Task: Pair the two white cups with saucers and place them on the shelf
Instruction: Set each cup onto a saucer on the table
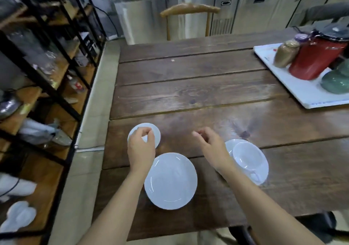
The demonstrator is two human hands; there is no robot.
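Shelving of black metal frame and wooden boards (47,86) stands along the left, beside the tabletop's left edge, crowded with blurred glassware and white dishes. On the dark wooden plank tabletop (198,86), near its front-left corner, we see our left hand (140,148) over a small round white piece (144,135), the fingers (149,131) curled together on something white at its centre; whether this is an upturned white cup or a saucer we cannot tell. Just in front of it, touching the wrist, lies a larger empty white round saucer (171,181) close to the front edge. Next comes our right hand (209,146), hovering above the wood with the fingers loosely bent and apart, holding nothing. Just beside it, on the right, a white cup (247,157) sits upright on a second white saucer (262,174), its handle toward the front edge. Toward the far-right corner a white rectangular tray (302,95) carries a red canister with a dark lid (317,57), a brown jar (285,54) and green ceramic bowls (335,82). Beyond the far edge stands a wooden chair (188,10).
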